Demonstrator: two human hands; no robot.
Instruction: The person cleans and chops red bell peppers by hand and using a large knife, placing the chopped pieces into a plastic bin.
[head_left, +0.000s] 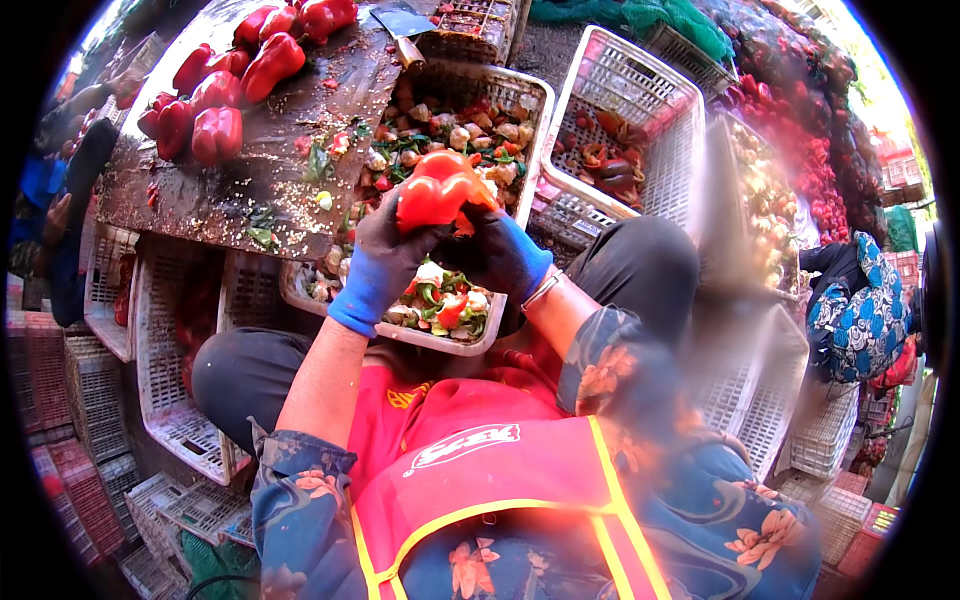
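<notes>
A glossy red bell pepper (436, 191) is held up over a plastic crate of pepper scraps (491, 319). My left hand (384, 244), in a dark glove with a blue cuff, grips the pepper's left side. On the other side my right hand (499, 251), gloved the same way, holds its lower right, where an orange-red edge juts out. The right fingers are partly hidden beneath the pepper. Whole red bell peppers (217, 94) lie grouped on a wooden board (247, 195) strewn with seeds and leaf bits. A broad-bladed cleaver (405, 22) rests at the board's far edge.
A white plastic crate (667, 127) holding some peppers stands to the right of the scrap crate. More crates (176, 427) sit below the board at left. Heaped red peppers (795, 142) fill the far right, near another person in a patterned garment (862, 315).
</notes>
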